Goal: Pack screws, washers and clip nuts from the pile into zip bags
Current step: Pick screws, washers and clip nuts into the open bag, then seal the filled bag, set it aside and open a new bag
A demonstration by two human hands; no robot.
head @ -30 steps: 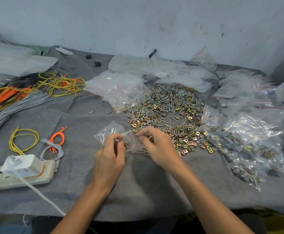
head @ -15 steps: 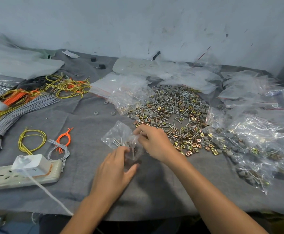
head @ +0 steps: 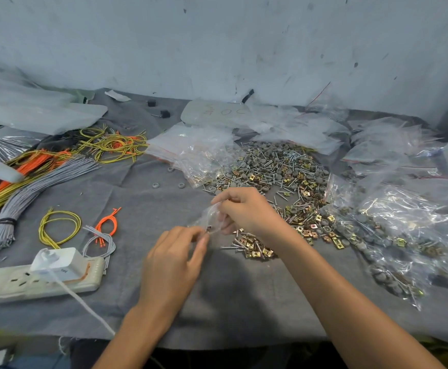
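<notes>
A small clear zip bag [head: 207,219] with a few metal parts inside hangs between my hands over the grey cloth. My right hand [head: 247,209] pinches its upper edge. My left hand [head: 175,254] pinches its lower end, where a small dark part shows. Behind and right of my hands spreads the pile [head: 276,179] of screws, grey washers and gold clip nuts. A smaller heap of clip nuts and screws [head: 253,247] lies just below my right wrist.
Filled zip bags [head: 393,235] crowd the right side; empty bags [head: 199,147] lie behind the pile. On the left are wire bundles [head: 31,179], loose wire loops [head: 57,227] and a power strip [head: 39,278] with a charger. A wall stands close behind.
The bag has been lifted and turned upright from lying flat. My right hand rose with its top edge, and my left hand moved from flat beside it to pinching its bottom.
</notes>
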